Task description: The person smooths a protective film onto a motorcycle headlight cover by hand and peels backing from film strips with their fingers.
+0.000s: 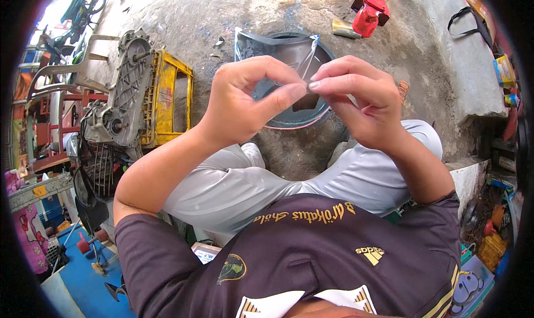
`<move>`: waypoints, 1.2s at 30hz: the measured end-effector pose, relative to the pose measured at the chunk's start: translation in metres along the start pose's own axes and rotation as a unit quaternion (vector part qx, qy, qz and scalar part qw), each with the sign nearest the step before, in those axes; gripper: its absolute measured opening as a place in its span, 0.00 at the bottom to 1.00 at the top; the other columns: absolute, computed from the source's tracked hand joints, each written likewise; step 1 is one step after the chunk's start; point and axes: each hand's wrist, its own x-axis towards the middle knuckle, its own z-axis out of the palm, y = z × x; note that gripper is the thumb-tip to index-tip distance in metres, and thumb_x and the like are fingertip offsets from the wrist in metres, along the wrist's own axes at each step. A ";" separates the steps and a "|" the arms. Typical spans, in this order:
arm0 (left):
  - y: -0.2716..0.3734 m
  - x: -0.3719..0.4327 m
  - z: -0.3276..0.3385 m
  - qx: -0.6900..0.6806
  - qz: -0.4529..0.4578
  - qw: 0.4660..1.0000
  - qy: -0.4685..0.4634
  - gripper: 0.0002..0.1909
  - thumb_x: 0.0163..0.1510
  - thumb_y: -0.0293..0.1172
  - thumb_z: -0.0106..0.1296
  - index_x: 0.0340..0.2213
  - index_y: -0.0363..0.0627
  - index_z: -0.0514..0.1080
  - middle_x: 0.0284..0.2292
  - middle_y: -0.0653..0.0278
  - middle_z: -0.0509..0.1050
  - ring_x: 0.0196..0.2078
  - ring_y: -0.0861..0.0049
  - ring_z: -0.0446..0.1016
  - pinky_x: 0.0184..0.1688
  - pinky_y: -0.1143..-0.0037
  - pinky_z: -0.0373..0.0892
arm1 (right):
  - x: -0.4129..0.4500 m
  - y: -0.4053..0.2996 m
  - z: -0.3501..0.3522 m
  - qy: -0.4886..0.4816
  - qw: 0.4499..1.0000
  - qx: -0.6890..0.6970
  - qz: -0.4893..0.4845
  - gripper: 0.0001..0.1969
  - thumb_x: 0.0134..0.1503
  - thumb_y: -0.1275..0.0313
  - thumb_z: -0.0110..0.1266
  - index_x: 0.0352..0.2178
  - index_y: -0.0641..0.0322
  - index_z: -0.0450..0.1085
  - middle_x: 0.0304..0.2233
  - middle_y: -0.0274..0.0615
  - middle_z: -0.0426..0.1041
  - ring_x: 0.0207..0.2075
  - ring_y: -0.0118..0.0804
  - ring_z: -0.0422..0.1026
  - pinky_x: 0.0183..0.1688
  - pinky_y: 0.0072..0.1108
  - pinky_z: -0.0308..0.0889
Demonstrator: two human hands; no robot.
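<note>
A clear plastic packet (269, 47) with blue-and-white edge strips stretches away from my fingers, narrowing towards them. My left hand (254, 99) pinches its near end between thumb and index finger. Right beside it, the fingertips of my right hand (363, 99) are pressed together on the same end, so the two hands almost touch. Below the hands, on the floor between my feet, stands a round dark basin (327, 51). The packet and my hands hide part of it. What lies inside the basin is hard to make out.
Left of the basin, a yellow plastic crate (171, 101) stands by a metal engine casing (135, 63). A red plastic part (369, 15) lies on the concrete floor (200, 9) beside a metal piece (346, 29). An orange coil spring (403, 92) is near my right knee, with a concrete ledge (471, 80) beyond.
</note>
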 end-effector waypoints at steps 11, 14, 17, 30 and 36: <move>-0.010 0.001 0.011 -0.080 -0.031 0.994 0.067 0.16 0.57 0.20 0.64 0.47 0.33 0.76 0.39 0.63 0.82 0.45 0.81 0.78 0.51 0.77 0.73 | -0.006 0.002 0.008 0.021 0.992 0.097 0.081 0.15 0.57 0.83 0.63 0.47 0.64 0.78 0.38 0.42 0.79 0.40 0.31 0.79 0.45 0.22 0.73; -0.006 0.002 0.013 -0.064 -0.050 0.994 0.068 0.14 0.57 0.21 0.64 0.45 0.33 0.78 0.39 0.62 0.83 0.44 0.80 0.79 0.51 0.76 0.73 | -0.005 -0.008 0.011 0.059 0.973 0.150 0.167 0.22 0.59 0.84 0.61 0.54 0.62 0.72 0.38 0.39 0.78 0.42 0.27 0.77 0.48 0.22 0.73; -0.008 0.003 0.013 -0.048 -0.104 0.991 0.064 0.12 0.57 0.23 0.64 0.43 0.34 0.80 0.39 0.61 0.84 0.43 0.81 0.79 0.50 0.76 0.74 | -0.004 -0.009 0.012 0.061 0.968 0.154 0.191 0.24 0.59 0.84 0.61 0.57 0.61 0.69 0.39 0.38 0.78 0.43 0.25 0.76 0.49 0.21 0.72; -0.005 0.004 0.013 0.061 -0.114 0.989 0.073 0.10 0.59 0.20 0.62 0.43 0.33 0.80 0.38 0.62 0.83 0.41 0.83 0.79 0.46 0.80 0.74 | -0.005 -0.006 0.016 0.051 0.947 0.109 0.298 0.08 0.62 0.75 0.65 0.40 0.69 0.78 0.35 0.39 0.82 0.37 0.23 0.78 0.42 0.20 0.73; -0.002 0.005 0.015 0.065 -0.122 0.988 0.064 0.09 0.60 0.21 0.62 0.42 0.34 0.80 0.38 0.62 0.83 0.40 0.84 0.79 0.46 0.81 0.74 | -0.004 -0.008 0.015 0.033 0.967 0.013 0.253 0.07 0.62 0.75 0.63 0.39 0.68 0.78 0.32 0.41 0.82 0.34 0.24 0.78 0.38 0.21 0.73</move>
